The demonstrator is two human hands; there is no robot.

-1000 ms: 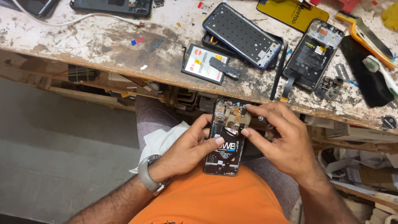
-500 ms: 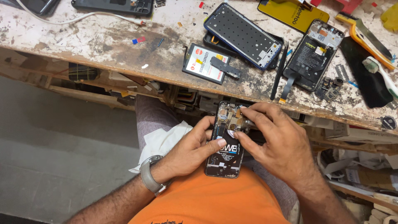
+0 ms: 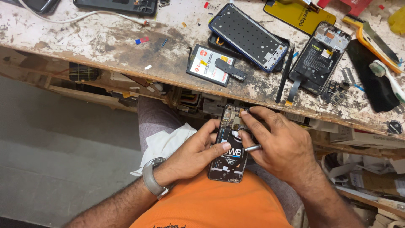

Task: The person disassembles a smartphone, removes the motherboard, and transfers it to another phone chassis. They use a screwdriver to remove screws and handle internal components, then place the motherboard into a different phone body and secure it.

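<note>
Below the worktop's (image 3: 126, 71) front edge, over the lap, both hands work on an opened phone (image 3: 230, 145) with its back cover off. Left hand (image 3: 192, 154) cradles the phone from the side, thumb pressed on its battery and fingers curled under the frame. Right hand (image 3: 280, 145) has shifted since 1 second ago: its fingertips have moved from the phone's far corner to the upper middle of the board, and a slim metal tool (image 3: 252, 147) now shows under the palm, gripped between thumb and fingers, tip toward the board. That suggests the work has moved to a new spot on the same board, not finished. Phone itself stays almost where it was, upright along the lap. Room is tight: the worktop's ragged edge sits just beyond the phone's top, a white cloth (image 3: 162, 141) lies on the left thigh, and clutter fills the shelf to the right
</note>
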